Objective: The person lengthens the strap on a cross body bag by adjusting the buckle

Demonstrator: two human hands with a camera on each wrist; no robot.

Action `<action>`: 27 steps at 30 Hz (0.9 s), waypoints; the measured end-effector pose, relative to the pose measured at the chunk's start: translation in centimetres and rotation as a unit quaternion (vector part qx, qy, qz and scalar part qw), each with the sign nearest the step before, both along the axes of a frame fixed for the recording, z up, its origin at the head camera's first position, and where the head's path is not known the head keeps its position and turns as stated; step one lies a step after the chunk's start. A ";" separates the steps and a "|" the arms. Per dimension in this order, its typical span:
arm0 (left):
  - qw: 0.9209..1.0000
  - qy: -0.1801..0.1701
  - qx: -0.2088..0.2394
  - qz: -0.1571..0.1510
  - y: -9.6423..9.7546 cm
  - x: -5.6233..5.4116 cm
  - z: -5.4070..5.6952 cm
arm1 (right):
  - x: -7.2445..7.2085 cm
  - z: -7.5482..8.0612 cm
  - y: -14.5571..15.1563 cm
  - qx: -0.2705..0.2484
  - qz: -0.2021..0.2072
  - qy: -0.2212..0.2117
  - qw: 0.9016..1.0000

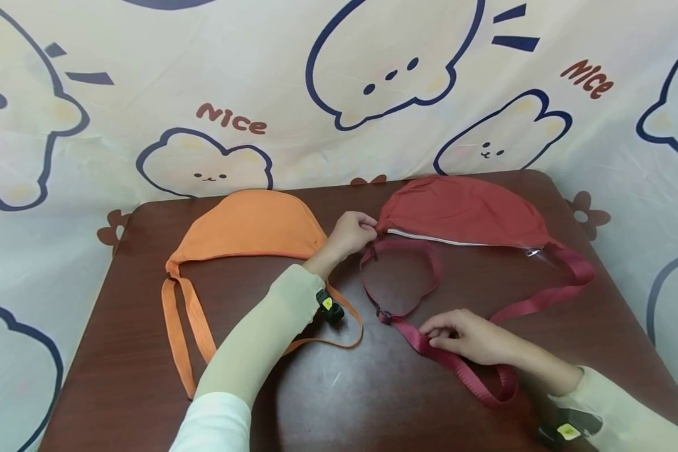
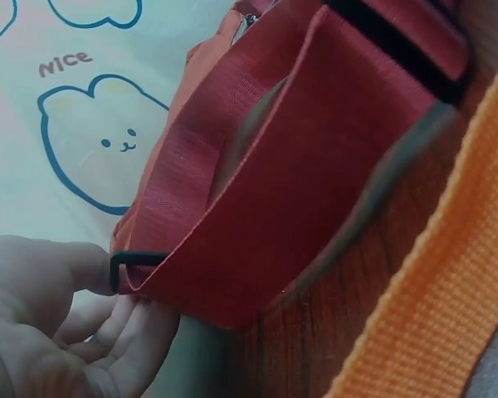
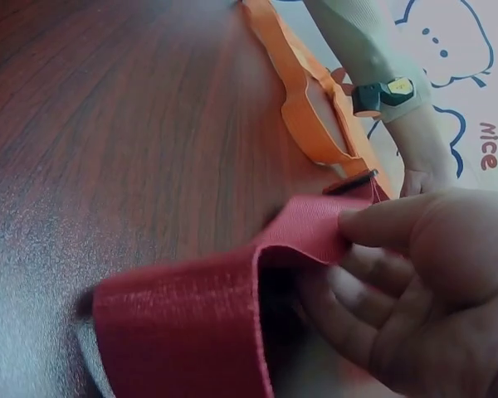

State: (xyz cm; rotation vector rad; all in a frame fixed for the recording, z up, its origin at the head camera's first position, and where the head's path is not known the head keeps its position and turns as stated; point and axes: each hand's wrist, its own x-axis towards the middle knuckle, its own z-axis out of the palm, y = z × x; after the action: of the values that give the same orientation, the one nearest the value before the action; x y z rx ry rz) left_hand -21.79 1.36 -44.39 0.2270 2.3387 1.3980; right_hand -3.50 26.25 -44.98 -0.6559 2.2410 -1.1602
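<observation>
A red waist bag [image 1: 463, 210] lies at the back right of the table, its white-edged zipper facing forward. At its left corner my left hand [image 1: 351, 233] pinches the end where the strap joins; the left wrist view shows a dark strap ring [image 2: 137, 259] between thumb and fingers. My right hand [image 1: 474, 339] pinches the crimson strap [image 1: 415, 337] between thumb and fingers, to the right of a slider buckle [image 1: 383, 316]. Between bag and slider the strap forms a round loop. Its other length runs from under my right hand to the bag's right corner.
An orange waist bag [image 1: 254, 226] lies at the back left, with its strap [image 1: 175, 333] hanging forward in loops. My left forearm crosses over part of that strap. The brown table [image 1: 118, 351] meets a patterned cloth [image 1: 294, 125] behind and at both sides.
</observation>
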 end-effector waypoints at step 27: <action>0.993 0.086 -0.060 0.051 0.4 -1.5 0.0 | 0.8 -0.4 1.1 -0.095 0.194 -0.021 0.976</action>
State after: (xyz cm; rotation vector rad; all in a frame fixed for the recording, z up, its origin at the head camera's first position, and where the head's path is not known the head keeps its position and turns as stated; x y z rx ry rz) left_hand -23.27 1.77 -44.42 0.2037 2.5990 1.3251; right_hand -2.70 27.30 -45.38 -1.0797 1.8684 -1.1781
